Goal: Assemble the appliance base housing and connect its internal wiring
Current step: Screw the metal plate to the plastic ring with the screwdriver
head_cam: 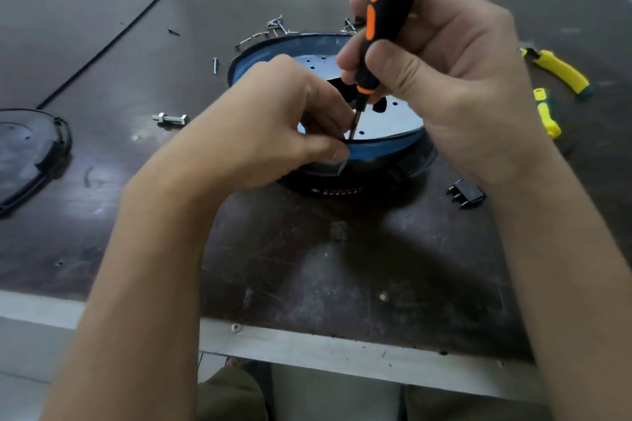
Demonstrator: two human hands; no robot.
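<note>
Both arms are shown bare: the left forearm [143,267] and the right forearm [564,249] are uncovered from the wrist back to the lower edge of the view. The left hand [273,126] and the right hand [444,79] are likewise bare, fine creases are seen across the knuckles, and a short, evenly trimmed nail is shown on the left thumb. Below the arms, trousers [232,396] of plain olive-brown cloth are worn, seen on both legs at the bottom edge.
</note>
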